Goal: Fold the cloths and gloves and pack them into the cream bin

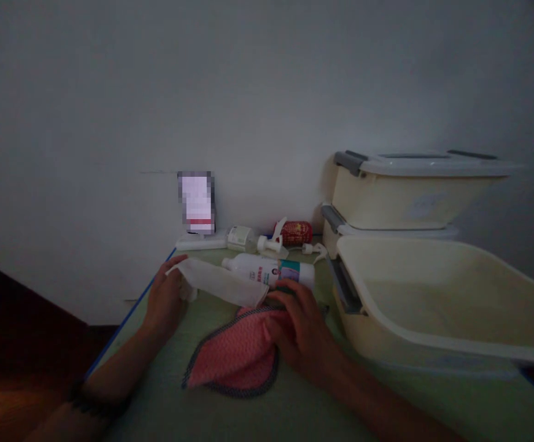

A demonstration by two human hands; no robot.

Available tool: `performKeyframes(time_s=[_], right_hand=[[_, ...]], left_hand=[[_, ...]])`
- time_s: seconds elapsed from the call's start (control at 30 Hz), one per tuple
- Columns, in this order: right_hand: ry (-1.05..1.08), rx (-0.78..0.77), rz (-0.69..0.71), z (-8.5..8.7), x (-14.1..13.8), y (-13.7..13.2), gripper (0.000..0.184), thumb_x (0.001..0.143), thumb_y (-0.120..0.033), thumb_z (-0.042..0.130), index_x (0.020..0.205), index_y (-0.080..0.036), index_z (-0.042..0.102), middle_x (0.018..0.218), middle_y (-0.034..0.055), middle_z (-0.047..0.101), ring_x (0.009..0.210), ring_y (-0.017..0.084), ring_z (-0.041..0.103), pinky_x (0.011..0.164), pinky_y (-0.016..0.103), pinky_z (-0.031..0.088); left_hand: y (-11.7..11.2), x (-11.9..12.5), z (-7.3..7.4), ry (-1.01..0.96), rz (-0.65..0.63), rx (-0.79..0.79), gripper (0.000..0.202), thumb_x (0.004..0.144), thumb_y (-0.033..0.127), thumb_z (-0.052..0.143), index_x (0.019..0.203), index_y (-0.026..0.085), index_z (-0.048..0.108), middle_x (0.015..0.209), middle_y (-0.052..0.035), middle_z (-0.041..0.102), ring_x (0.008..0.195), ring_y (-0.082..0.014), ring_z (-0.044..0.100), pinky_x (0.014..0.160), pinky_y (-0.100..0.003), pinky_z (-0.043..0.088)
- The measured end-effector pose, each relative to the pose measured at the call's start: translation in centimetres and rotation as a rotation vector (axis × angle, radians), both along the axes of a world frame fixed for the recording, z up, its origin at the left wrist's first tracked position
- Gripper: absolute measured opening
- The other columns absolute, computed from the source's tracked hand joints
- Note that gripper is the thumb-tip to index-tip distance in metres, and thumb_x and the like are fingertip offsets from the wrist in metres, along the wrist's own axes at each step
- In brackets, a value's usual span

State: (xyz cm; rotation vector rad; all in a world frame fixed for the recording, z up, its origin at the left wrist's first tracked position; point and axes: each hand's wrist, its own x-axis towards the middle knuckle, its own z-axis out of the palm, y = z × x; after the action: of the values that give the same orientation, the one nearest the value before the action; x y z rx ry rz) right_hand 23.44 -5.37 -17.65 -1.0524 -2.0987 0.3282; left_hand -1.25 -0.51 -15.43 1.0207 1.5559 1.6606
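Observation:
My left hand (pixel 166 301) is closed around one end of a thin white wipe (pixel 223 282), which stretches to the right across the table. The wipe's other end comes up to the fingertips of my right hand (pixel 306 334). That hand has its thumb and fingers about the raised fold of a pink cloth (pixel 234 350) with a dark checked edge; the cloth lies crumpled on the table. Just behind the wipe, a white bottle (pixel 248 267) with a teal label lies on its side, partly covered by the wipe and my right fingers.
A clear bottle (pixel 240 238), a white pump head (pixel 271 245) and a red can (pixel 297 233) lie along the wall. A phone (pixel 197 202) stands upright at the back left. Cream bins (pixel 396 196) are stacked right, behind an open one (pixel 386 331). The green tabletop (pixel 156 393) has a blue edge.

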Motion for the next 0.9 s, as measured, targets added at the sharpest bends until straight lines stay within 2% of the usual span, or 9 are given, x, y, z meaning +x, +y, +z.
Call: performKeyframes(time_s=[0.1,0.17,0.23,0.33,0.43,0.53,0.63,0.7,0.9], right_hand=[[-0.035,0.026,-0.013,0.1,0.1,0.1,0.033,0.089,-0.029,0.048,0.12,-0.016,0.046,0.129,0.0136,0.038,0.124,0.024,0.036,0.105,0.046,0.036],[-0.057,0.037,-0.028,0.2,0.2,0.1,0.034,0.089,-0.029,0.048,0.121,-0.016,0.046,0.13,0.0138,0.038,0.126,0.025,0.035,0.105,0.047,0.036],[-0.075,0.042,-0.042,0.2,0.4,0.2,0.034,0.09,-0.03,0.047,0.121,-0.017,0.046,0.131,0.0139,0.038,0.127,0.025,0.034,0.105,0.048,0.036],[-0.091,0.067,-0.057,0.3,0.5,0.3,0.036,0.09,-0.033,0.047,0.122,-0.017,0.046,0.133,0.0146,0.037,0.127,0.025,0.034,0.105,0.049,0.036],[-0.123,0.102,-0.072,0.3,0.5,0.2,0.036,0.09,-0.033,0.047,0.122,-0.016,0.047,0.135,0.0152,0.038,0.129,0.026,0.033,0.105,0.051,0.036],[-0.158,0.123,-0.083,0.3,0.3,0.1,0.036,0.09,-0.031,0.046,0.122,-0.015,0.048,0.137,0.0156,0.038,0.131,0.027,0.031,0.106,0.052,0.035],[-0.192,0.123,-0.081,0.2,0.1,0.1,0.039,0.09,-0.03,0.046,0.125,-0.014,0.047,0.139,0.0159,0.037,0.133,0.027,0.029,0.106,0.053,0.034],[-0.213,0.118,-0.077,0.1,0.1,0.2,0.04,0.09,-0.03,0.045,0.126,-0.014,0.047,0.141,0.0155,0.037,0.134,0.027,0.027,0.106,0.054,0.034],[-0.243,0.081,-0.076,0.1,-0.1,0.0,0.038,0.091,-0.031,0.044,0.124,-0.013,0.051,0.144,0.0146,0.036,0.136,0.027,0.024,0.108,0.054,0.031]], left_hand=[[-0.9,0.4,-0.1,0.083,-0.145,0.063,0.038,0.06,0.022,0.057,0.098,0.021,0.061,0.099,-0.0051,0.064,0.09,-0.0243,0.06,0.074,-0.034,0.05],[-1.7,0.6,0.1,0.278,-0.25,0.234,0.039,0.06,0.02,0.056,0.099,0.022,0.06,0.115,-0.0058,0.058,0.111,-0.0268,0.051,0.093,-0.039,0.041],[-2.4,0.7,0.3,0.56,-0.337,0.412,0.031,0.07,0.021,0.054,0.101,0.023,0.058,0.124,-0.0062,0.051,0.12,-0.0263,0.043,0.101,-0.041,0.034],[-3.1,1.1,0.4,0.882,-0.391,0.492,0.021,0.083,0.02,0.047,0.102,0.024,0.056,0.122,-0.0069,0.049,0.116,-0.0238,0.045,0.099,-0.042,0.036],[-3.1,1.7,-0.2,1.024,-0.427,0.433,0.021,0.087,0.023,0.045,0.106,0.023,0.055,0.123,-0.0088,0.049,0.117,-0.0243,0.045,0.099,-0.043,0.037],[-2.7,2.0,-1.1,1.03,-0.48,0.275,0.029,0.09,0.029,0.041,0.115,0.022,0.054,0.129,-0.0109,0.05,0.12,-0.0259,0.045,0.101,-0.045,0.036],[-2.2,1.7,-1.8,1.02,-0.575,0.134,0.034,0.089,0.031,0.043,0.119,0.02,0.053,0.122,-0.0122,0.057,0.115,-0.0272,0.05,0.099,-0.046,0.038],[-2.0,1.4,-2.0,1.04,-0.628,0.104,0.034,0.086,0.029,0.048,0.118,0.02,0.054,0.116,-0.0121,0.06,0.11,-0.0278,0.053,0.097,-0.047,0.039],[-1.8,1.2,-1.7,1.105,-0.618,0.155,0.016,0.08,0.02,0.05,0.09,0.02,0.063,0.095,-0.0085,0.064,0.094,-0.0244,0.058,0.085,-0.04,0.045]])
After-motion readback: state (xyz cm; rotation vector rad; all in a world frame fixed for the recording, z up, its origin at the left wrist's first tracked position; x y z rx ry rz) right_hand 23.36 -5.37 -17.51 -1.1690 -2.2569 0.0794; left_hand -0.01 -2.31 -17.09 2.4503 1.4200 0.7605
